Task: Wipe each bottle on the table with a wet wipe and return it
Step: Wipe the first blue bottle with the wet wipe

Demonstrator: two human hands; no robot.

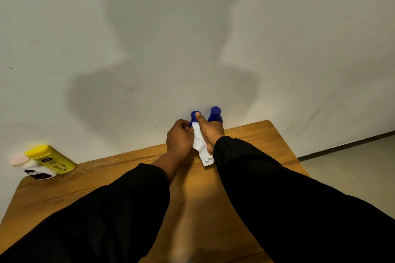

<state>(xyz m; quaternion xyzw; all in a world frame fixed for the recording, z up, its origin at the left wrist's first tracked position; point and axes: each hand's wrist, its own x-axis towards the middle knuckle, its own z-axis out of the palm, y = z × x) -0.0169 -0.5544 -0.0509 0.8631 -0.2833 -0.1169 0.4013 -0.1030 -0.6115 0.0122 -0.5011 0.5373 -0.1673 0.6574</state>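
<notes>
Two dark blue bottles stand at the far edge of the wooden table [106,188], against the wall. My left hand [179,140] grips the left blue bottle [194,117] from the left; most of its body is hidden. My right hand [210,132] holds a white wet wipe [201,147] against that bottle, thumb resting on its cap. The wipe hangs down below my hands. The second blue bottle [215,114] stands just to the right, behind my right hand.
At the table's far left corner stand a yellow bottle [51,159] and a white bottle with a pink cap [32,167], side by side. A white wall rises behind the table. Floor lies to the right.
</notes>
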